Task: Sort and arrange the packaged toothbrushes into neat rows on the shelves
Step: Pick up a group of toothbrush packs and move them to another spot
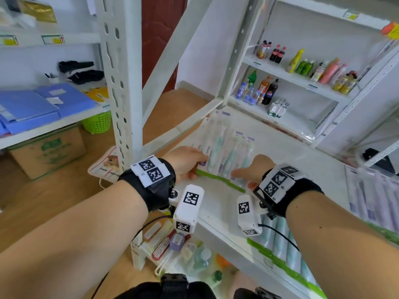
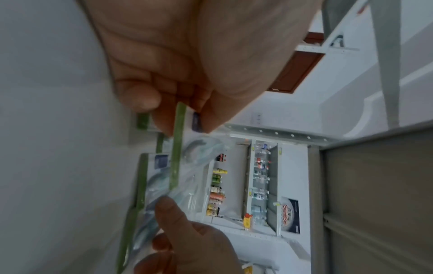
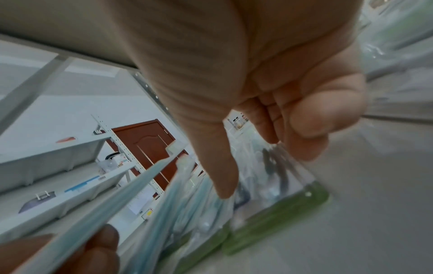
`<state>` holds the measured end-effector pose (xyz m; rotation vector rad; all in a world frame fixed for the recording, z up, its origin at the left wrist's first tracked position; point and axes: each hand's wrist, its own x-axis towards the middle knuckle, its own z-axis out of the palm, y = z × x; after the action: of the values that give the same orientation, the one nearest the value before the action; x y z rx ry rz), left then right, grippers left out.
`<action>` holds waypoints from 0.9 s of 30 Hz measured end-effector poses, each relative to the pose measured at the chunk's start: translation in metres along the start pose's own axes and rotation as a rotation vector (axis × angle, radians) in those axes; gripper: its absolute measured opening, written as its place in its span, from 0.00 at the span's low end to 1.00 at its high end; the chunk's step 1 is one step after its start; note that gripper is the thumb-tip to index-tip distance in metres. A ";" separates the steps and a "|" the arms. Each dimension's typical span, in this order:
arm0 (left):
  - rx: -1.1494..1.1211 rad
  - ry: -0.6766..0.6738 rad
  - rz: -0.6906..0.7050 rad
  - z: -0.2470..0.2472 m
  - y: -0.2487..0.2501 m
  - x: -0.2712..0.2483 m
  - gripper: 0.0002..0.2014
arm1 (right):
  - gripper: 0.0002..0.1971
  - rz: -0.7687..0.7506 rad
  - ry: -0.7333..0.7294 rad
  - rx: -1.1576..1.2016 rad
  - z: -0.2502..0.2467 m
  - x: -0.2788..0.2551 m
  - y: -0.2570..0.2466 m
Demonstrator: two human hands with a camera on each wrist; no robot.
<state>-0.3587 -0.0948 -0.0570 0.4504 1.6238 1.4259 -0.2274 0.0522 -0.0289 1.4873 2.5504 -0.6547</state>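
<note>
Head view: bright, even, diffuse light; shadows faint. Straight shelf uprights (image 1: 121,83) bow toward the frame edges (wide-angle distortion). Glare whitens the shelf board (image 1: 280,152) and the clear toothbrush packets (image 1: 226,152). Both wrist views are dimmer and greyer, smeared by blur; each close palm is out of focus.

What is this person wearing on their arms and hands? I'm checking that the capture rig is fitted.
Both forearms are bare, no sleeves or gloves. Each wrist has a black strap topped by white tags with black square codes. A white camera block with similar codes hangs beneath each wrist, trailing a black cable.
</note>
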 end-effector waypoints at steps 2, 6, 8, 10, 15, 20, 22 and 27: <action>-0.135 -0.058 -0.027 -0.005 -0.002 -0.003 0.06 | 0.28 -0.013 -0.005 -0.079 0.002 0.006 -0.001; -0.345 -0.119 -0.062 -0.011 -0.002 -0.008 0.06 | 0.33 -0.014 0.030 -0.174 0.007 0.015 0.001; -0.373 -0.135 -0.056 -0.010 -0.003 -0.011 0.06 | 0.31 0.010 0.063 -0.182 0.007 0.012 0.001; -0.395 -0.132 -0.051 -0.010 -0.003 -0.012 0.07 | 0.29 0.031 0.083 -0.205 0.005 0.008 0.000; -0.402 -0.134 -0.039 -0.010 -0.004 -0.012 0.07 | 0.28 0.059 0.029 -0.110 -0.002 0.010 0.000; -0.393 -0.160 -0.030 -0.011 -0.005 -0.011 0.06 | 0.21 0.122 0.052 0.112 -0.006 0.003 0.007; -0.393 -0.156 -0.032 -0.012 -0.004 -0.011 0.06 | 0.19 0.148 0.052 0.218 -0.006 -0.001 0.011; -0.373 -0.152 -0.025 -0.012 -0.006 -0.010 0.06 | 0.16 0.161 0.033 0.517 -0.020 -0.014 0.026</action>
<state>-0.3618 -0.1110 -0.0593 0.3111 1.2043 1.5923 -0.1959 0.0608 -0.0148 1.8315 2.3543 -1.3467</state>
